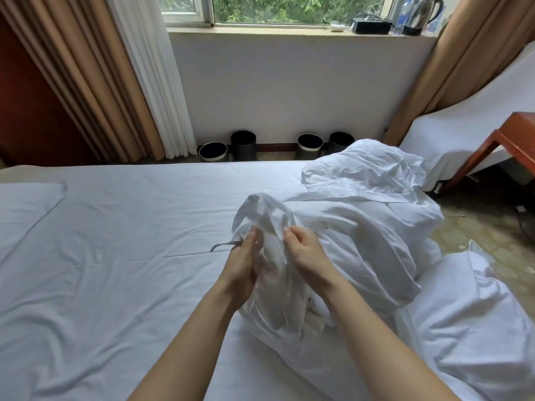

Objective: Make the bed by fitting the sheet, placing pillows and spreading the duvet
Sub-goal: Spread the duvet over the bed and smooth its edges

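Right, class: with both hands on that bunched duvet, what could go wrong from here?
1. The duvet is heaped at the bed's right edge; a careless tug might slide it onto the floor.
2. The left hand and right hand pinch twisted fabric, so it may spread skewed.
3. Dragging it could ruffle the already creased sheet.

Head view looks forward and down across the bed toward the window
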The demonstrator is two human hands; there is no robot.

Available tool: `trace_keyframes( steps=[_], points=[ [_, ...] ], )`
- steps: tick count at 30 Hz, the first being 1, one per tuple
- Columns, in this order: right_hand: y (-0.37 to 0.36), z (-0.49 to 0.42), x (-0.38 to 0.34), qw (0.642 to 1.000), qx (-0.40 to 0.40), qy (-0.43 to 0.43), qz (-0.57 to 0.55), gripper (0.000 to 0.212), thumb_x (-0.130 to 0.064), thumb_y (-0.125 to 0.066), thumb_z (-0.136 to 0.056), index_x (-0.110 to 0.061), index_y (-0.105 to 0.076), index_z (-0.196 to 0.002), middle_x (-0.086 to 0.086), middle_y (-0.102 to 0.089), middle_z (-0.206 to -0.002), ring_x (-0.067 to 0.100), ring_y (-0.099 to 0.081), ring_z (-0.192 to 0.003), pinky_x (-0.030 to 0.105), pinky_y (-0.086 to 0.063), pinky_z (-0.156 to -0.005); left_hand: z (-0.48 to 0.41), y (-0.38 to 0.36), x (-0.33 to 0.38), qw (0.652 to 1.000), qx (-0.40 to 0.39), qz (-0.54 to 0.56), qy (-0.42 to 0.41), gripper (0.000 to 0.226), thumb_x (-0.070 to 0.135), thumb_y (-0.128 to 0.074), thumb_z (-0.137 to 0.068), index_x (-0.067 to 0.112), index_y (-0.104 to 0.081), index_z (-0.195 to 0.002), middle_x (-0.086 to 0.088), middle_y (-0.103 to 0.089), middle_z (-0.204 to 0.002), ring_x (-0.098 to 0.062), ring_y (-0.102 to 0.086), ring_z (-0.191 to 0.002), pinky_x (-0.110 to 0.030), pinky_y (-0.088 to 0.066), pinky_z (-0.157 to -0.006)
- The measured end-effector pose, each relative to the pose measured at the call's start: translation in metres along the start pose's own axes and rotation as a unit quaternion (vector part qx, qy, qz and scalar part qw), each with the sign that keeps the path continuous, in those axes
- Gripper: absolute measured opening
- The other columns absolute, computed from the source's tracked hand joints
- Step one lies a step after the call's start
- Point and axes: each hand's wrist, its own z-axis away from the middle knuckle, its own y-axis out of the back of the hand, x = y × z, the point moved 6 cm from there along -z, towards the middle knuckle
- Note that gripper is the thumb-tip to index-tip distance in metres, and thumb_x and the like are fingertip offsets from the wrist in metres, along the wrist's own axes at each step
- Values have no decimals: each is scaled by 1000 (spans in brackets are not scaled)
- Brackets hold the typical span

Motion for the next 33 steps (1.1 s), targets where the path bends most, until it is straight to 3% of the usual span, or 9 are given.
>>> trace_keyframes(
  steps=[5, 9, 13, 15, 19, 22, 25, 30, 33],
  points=[
    [-39, 12, 26, 988, -124, -51, 73, 28, 0, -44, -90, -7, -47, -64, 0, -42, -62, 2, -38, -58, 23, -32, -56, 2, 22, -8, 989, 32, -134, 56, 60, 56, -67, -71, 10, -66, -110, -11, -72, -98, -20, -69, -88, -26, -56, -66],
    [-41, 48, 42, 957, -255, -127, -61, 44, 15, -38, -89, -11, -60, -116, -11, -64, -102, -7, -57, -95, 9, -43, -84, -2, 50, -19, 966, 167, -180, 76, 43, 25, -77, -76, 2, -64, -111, -17, -70, -89, -26, -68, -72, -28, -54, -57],
    [10, 64, 100, 965, -43, -229, -121, 25, -1, -43, -96, -10, -66, -98, 4, -65, -99, 12, -61, -87, 19, -48, -77, -2, 36, -30, 975, 189, -65, 101, 33, 29, -69, -84, 14, -59, -113, -8, -66, -78, -22, -63, -62, -25, -50, -45],
    [38, 86, 144, 929, 82, -355, -70, 21, -17, -46, -96, -14, -64, -86, 7, -59, -95, 18, -55, -80, 25, -42, -66, 0, 26, -26, 976, 189, -30, 107, 26, 35, -63, -88, 21, -56, -109, -3, -63, -66, -18, -59, -55, -23, -47, -41],
    [21, 131, 181, 814, 89, -534, -212, 61, -64, -42, -87, -21, -49, -130, 5, -49, -125, 27, -51, -98, 40, -41, -81, 13, 15, -4, 974, 195, 42, 105, 25, 33, -54, -94, 17, -47, -76, 2, -55, -35, -14, -56, -36, -30, -42, -55],
    [-10, 118, 174, 770, 94, -532, -340, 80, -78, -35, -79, -23, -42, -136, 12, -43, -142, 38, -46, -120, 56, -39, -90, 21, 21, 13, 973, 191, 81, 102, 24, 32, -54, -94, 20, -48, -74, -1, -57, -38, -17, -58, -40, -36, -45, -64],
    [-37, 91, 166, 755, 139, -480, -425, 91, -87, -42, -65, -26, -46, -132, 14, -53, -133, 40, -56, -110, 58, -49, -73, 25, 45, 32, 968, 204, 116, 88, 19, 29, -55, -94, 21, -49, -78, -7, -59, -71, -22, -57, -67, -43, -48, -78],
    [-65, 51, 184, 769, 245, -391, -441, 121, -66, -85, -20, -19, -55, -127, 14, -64, -119, 37, -65, -100, 59, -53, -77, 15, 114, 81, 971, 195, 136, 35, 43, 32, -65, -87, 11, -54, -123, -12, -64, -116, -30, -63, -102, -45, -54, -76],
    [-82, 37, 114, 784, 313, -319, -430, 74, -30, -89, -57, -9, -54, -119, 14, -63, -113, 32, -66, -91, 53, -55, -79, 11, 158, 115, 968, 204, 142, 24, 50, 34, -65, -86, 11, -52, -128, -13, -63, -119, -29, -65, -97, -40, -53, -61]
  ],
)
